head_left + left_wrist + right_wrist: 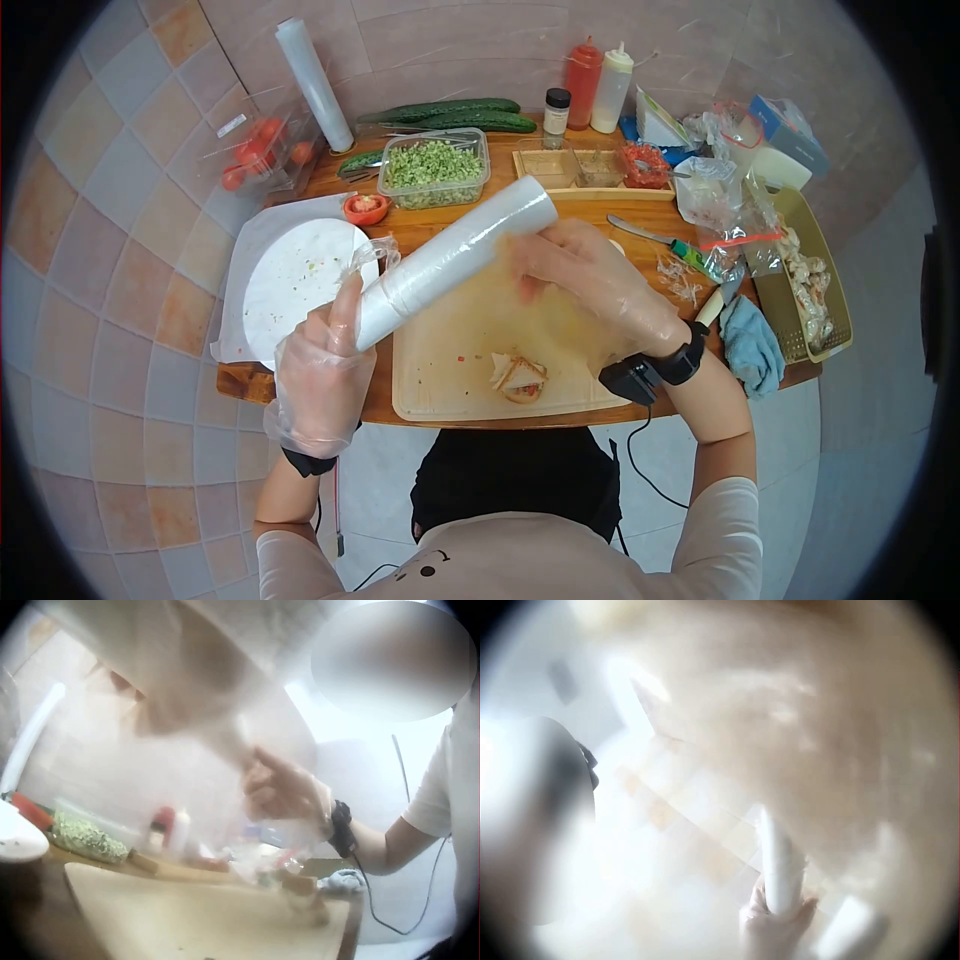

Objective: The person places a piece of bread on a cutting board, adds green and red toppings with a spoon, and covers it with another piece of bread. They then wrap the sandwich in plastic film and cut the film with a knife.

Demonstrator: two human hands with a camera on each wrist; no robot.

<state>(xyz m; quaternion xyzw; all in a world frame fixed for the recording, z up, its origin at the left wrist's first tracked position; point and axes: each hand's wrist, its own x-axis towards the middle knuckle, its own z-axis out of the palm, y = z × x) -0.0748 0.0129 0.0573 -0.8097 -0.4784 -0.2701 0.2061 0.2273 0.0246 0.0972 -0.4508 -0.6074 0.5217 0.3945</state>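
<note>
A thick roll of clear film (pixel 455 255) (pixel 780 866) is held slanted above the beige cutting board (pixel 430 375) (pixel 202 915). Its lower end is gripped by my gloved left hand (pixel 325 370) (pixel 772 930). Beside the upper end is my gloved right hand (pixel 595 285) (pixel 289 795), its fingertips blurred in the head view and partly curled in the left wrist view; whether they pinch film cannot be seen. A cut sandwich piece (pixel 522 378) lies near the board's front edge.
At left are a white round board (pixel 300 290) and half a tomato (pixel 366 209). Behind stand a tub of chopped cucumber (pixel 435 170), sauce bottles (pixel 583 85) and another upright roll (pixel 315 88). A knife (pixel 640 229), blue cloth (pixel 752 345) and basket (pixel 845 325) lie right.
</note>
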